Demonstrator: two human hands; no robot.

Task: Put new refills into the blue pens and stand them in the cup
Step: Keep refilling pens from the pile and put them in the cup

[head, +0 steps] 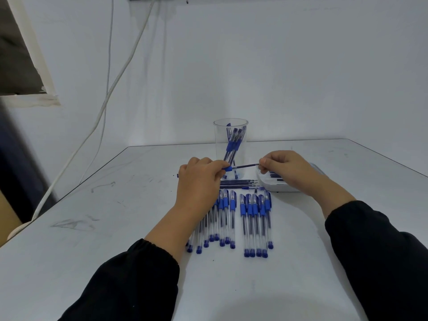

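Left hand (199, 179) gripped blue pen barrel (228, 168). Refill (245, 166) ran from barrel to right hand (286, 169), pinched at its tip. Clear cup (230, 148) near table's (115, 205) back edge, holding several pens. Capped pens (254, 218) lay mid-table; loose refills (238, 183) beyond them; white tray (278, 185) rightward.

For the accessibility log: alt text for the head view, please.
Left hand holds a pen while right hand pinches its refill, in front of a clear cup of pens. More pens lie on the table.
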